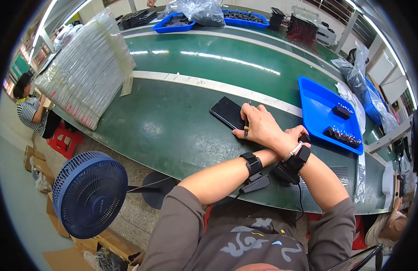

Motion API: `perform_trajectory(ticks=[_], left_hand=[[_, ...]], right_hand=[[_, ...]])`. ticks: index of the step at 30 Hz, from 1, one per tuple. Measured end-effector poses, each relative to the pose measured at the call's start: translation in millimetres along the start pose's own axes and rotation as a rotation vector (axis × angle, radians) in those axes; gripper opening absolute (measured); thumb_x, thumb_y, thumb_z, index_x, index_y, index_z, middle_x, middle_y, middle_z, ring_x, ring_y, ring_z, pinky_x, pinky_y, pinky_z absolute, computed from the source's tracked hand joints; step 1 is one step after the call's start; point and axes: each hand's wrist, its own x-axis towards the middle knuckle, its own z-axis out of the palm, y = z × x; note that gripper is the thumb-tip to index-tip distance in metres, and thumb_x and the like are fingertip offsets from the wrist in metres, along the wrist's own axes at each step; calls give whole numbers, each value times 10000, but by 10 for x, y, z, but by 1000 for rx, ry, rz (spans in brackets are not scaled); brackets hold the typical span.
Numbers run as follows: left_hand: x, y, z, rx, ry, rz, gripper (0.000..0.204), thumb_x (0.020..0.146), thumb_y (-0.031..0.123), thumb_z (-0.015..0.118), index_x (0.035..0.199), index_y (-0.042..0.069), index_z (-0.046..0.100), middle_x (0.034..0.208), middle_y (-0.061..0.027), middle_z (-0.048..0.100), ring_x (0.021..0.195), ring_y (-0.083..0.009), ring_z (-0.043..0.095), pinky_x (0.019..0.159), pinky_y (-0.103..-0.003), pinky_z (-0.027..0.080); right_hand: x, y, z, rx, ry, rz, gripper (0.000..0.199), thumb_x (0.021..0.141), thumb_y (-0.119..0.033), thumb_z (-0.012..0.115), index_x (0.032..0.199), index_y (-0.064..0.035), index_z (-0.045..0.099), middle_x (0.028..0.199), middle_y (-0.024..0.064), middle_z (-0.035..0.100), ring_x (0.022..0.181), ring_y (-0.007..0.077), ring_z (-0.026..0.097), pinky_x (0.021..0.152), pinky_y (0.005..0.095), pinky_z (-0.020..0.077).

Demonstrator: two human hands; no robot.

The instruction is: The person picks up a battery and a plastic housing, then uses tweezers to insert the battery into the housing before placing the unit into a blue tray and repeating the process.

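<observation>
My forearms are crossed, the right one lying over the left. My right hand (262,126) is closed around a slim dark tool (246,128) with a yellowish part; its exact kind is unclear. Its fingers are at the edge of a black smartphone (226,111), which lies flat on the green table. Reaching out past the right wrist, my left hand (297,132) has its fingers closed on a small black block (304,137), partly hidden. Just right of it stands a blue tray (315,106) with several black blocks (342,135) that have pale-tipped pins.
A plastic-wrapped stack of trays (89,67) stands at the table's left. A blue fan (91,194) is beside the near edge. More blue trays (174,22) and clear bags (202,12) line the far side. Other people (30,108) sit at the left and right.
</observation>
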Motion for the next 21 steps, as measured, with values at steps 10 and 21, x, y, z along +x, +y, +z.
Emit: perform_trajectory(ticks=[10,21], left_hand=[[-25,5,12,77,-8,-3,461,789,231,794,1126,1,580,946,-137,696,856,-229,662,755,-364,533],[-207,209,-15,-1113,-120,118,348,811,186,779,1045,6,595,837,-66,649,756,-132,641,674,-292,510]], right_hand=[[-114,-127,-99,-20,64,44,451,754,-318,818,941,-56,502,832,135,608,855,345,574,714,438,486],[-1192,-483,-1465,616,-176,207,257,915,-192,688,994,0,537,1118,132,662,986,141,590,881,298,467]])
